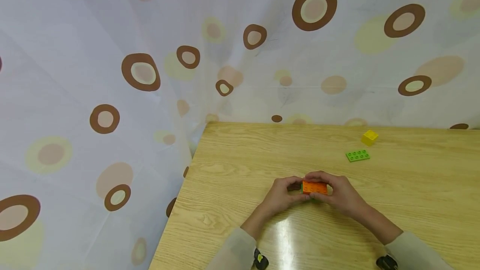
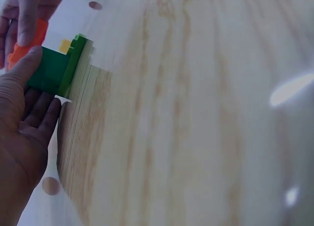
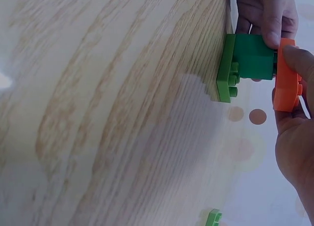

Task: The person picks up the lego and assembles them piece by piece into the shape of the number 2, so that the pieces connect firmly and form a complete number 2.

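Note:
Low over the wooden table (image 1: 225,157), both hands meet at a small toy brick stack. My left hand (image 1: 281,197) pinches the dark green block (image 3: 252,56), its thumb on the near face. Beneath that block is a lighter green studded plate (image 3: 224,71), at the table surface. With thumb and fingers, my right hand (image 1: 343,195) grips an orange brick (image 1: 315,187) on top of the dark green block. The orange brick overhangs on the right-hand side; a narrow dark gap shows between the two, and whether they are fully joined I cannot tell.
Farther back on the right lie a loose light green plate (image 1: 358,156), studs up, and a yellow brick (image 1: 369,137). A patterned sheet (image 1: 262,74) hangs behind the table and down its left side.

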Demonstrator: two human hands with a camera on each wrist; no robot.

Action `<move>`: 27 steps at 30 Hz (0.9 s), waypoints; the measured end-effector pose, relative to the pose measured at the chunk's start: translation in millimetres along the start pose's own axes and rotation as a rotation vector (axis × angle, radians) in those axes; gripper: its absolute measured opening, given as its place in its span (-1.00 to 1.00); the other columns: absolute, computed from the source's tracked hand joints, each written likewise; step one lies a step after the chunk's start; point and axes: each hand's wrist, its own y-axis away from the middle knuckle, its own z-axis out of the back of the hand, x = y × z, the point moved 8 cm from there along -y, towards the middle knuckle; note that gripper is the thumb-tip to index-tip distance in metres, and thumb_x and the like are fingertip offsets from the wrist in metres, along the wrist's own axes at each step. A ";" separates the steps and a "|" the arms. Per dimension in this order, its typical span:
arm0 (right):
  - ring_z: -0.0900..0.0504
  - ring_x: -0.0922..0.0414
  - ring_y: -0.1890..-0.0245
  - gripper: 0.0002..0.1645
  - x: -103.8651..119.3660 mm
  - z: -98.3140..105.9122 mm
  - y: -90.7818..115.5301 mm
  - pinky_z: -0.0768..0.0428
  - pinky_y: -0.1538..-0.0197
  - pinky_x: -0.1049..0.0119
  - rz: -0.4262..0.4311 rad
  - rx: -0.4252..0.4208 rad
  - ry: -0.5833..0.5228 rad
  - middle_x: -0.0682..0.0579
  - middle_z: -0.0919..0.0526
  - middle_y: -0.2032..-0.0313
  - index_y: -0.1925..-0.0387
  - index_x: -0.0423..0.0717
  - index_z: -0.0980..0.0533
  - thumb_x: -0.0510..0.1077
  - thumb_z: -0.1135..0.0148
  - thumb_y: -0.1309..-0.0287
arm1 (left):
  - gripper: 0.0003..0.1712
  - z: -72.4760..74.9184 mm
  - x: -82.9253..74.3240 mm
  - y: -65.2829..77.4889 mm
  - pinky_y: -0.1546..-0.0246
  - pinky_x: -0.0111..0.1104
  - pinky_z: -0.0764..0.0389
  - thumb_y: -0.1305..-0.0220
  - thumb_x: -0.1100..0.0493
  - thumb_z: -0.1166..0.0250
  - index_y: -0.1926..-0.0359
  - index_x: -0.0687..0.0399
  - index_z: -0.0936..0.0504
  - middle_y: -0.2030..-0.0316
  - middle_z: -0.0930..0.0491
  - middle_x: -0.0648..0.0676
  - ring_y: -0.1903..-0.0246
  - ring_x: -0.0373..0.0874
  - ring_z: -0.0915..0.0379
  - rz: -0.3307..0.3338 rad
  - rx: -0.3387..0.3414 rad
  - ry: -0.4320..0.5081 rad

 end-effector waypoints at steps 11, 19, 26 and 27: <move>-0.74 0.16 0.00 -0.40 0.4 -3.8 -2.6 -0.68 -0.01 0.46 0.013 0.024 0.036 0.04 -0.77 -0.07 -0.17 -0.06 -0.65 -0.38 -0.59 -0.07 | -0.58 1.0 -2.4 0.3 -0.18 -0.48 -0.59 -0.31 0.13 -0.55 -0.16 0.00 -0.73 -0.07 -0.74 -0.16 -0.11 -0.39 -0.62 -0.017 0.007 0.002; -0.75 0.14 0.03 -0.38 3.3 -4.0 -2.8 -0.70 0.00 0.42 0.042 0.016 0.070 0.03 -0.78 -0.05 -0.15 -0.07 -0.65 -0.40 -0.61 -0.02 | -0.58 2.0 -1.8 0.3 -0.18 -0.48 -0.60 -0.30 0.14 -0.55 -0.16 0.01 -0.73 -0.07 -0.75 -0.14 -0.10 -0.39 -0.63 -0.019 0.008 0.006; -0.74 0.18 0.02 -0.37 2.0 -5.3 -2.5 -0.72 0.01 0.37 0.039 0.036 0.095 0.06 -0.77 -0.07 -0.15 -0.06 -0.64 -0.40 -0.61 -0.01 | -0.58 1.5 -3.2 1.1 -0.17 -0.47 -0.60 -0.30 0.17 -0.55 -0.16 0.04 -0.73 -0.08 -0.75 -0.12 -0.10 -0.38 -0.63 -0.033 0.012 0.021; -0.74 0.18 0.02 -0.36 2.2 -5.5 -2.8 -0.72 0.01 0.35 0.043 0.039 0.100 0.06 -0.76 -0.07 -0.15 -0.06 -0.64 -0.40 -0.61 -0.01 | -0.58 1.6 -3.4 1.1 -0.17 -0.47 -0.61 -0.29 0.17 -0.55 -0.16 0.04 -0.73 -0.08 -0.75 -0.11 -0.10 -0.38 -0.63 -0.036 0.011 0.022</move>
